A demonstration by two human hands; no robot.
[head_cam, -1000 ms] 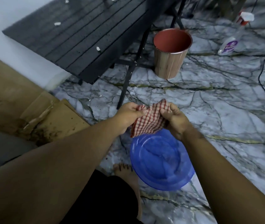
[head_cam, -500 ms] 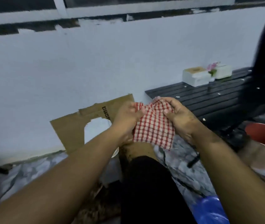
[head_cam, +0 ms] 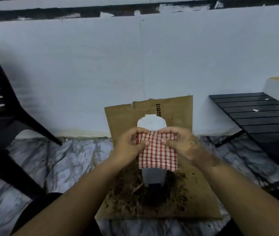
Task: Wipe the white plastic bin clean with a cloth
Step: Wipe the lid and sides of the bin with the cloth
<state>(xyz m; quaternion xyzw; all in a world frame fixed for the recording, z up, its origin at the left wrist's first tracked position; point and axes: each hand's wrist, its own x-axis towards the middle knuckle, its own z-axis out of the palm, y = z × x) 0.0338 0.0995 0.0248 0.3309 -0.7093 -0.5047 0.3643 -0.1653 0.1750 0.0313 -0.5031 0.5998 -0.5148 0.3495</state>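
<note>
A red-and-white checked cloth [head_cam: 157,152] is held spread in the air by its top edge. Its upper left corner is pinched by the curled fingers and thumb of the left hand [head_cam: 130,144], its upper right corner by those of the right hand [head_cam: 182,144]. It is presumably being opened flat so that a broad face can be offered for wiping.

The white plastic bin [head_cam: 152,124] is seen directly behind the cloth, near the middle of a flattened cardboard sheet [head_cam: 178,198] laid on the marble floor [head_cam: 70,155], with the sheet's far edge leaned up against the white wall [head_cam: 135,65]. The sheet appears to have been placed to catch dirt, since dark soil-like crumbs [head_cam: 126,189] are scattered over its near half. The bin's long axis is run from near to far, with its speckled rounded end pointed towards the wall; whether it is standing or laid down cannot be told. No wiping contact has yet been made.
</note>
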